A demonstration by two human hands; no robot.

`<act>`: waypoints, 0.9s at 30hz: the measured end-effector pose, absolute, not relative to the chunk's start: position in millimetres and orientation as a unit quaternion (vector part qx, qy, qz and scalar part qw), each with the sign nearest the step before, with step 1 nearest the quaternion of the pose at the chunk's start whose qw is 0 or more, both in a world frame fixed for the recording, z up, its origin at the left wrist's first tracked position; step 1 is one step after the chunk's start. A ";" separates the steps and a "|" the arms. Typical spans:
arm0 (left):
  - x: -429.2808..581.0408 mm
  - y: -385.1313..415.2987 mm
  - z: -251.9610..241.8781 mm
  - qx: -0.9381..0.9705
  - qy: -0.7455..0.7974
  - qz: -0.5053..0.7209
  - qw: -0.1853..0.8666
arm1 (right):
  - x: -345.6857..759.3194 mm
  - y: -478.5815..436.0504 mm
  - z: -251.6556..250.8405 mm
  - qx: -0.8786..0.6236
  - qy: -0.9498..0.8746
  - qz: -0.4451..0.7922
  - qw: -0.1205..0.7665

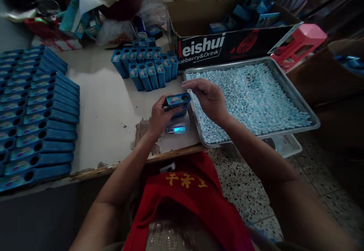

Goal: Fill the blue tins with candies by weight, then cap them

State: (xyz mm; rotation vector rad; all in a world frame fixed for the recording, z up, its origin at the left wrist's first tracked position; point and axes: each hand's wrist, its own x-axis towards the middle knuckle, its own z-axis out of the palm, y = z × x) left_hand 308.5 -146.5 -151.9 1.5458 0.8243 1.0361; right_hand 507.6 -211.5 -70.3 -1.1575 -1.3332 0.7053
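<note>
My left hand (162,114) is closed around a small blue box (178,100) with a round dark hole in its top. The box sits just over a small digital scale (174,129) with a lit display near the table's front edge; I cannot tell whether they touch. Beside the box, my right hand (209,97) hovers over the near-left side of a metal tray (308,127). Its fingers are stretched out towards the box, and its palm is hidden. Many light blue and white candies (250,95) cover the tray.
Rows of blue boxes (42,122) fill the table's left side. More blue boxes (148,72) stand behind the scale. A black printed carton (210,48) holding blue boxes is behind the tray, near a pink plastic stool (304,42). A blue can (139,27) stands among bags.
</note>
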 end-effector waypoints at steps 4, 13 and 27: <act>302.8 -149.7 -161.1 0.645 0.345 0.414 0.542 | 504.7 -210.6 -72.7 -0.494 -0.595 0.271 0.574; 290.4 -143.1 -168.4 0.656 0.317 0.392 0.562 | 507.2 -212.4 -87.3 -0.536 -0.537 0.284 0.586; 270.2 -141.4 -157.1 0.672 0.311 0.423 0.521 | 499.7 -218.3 -81.3 -0.520 -0.607 0.248 0.548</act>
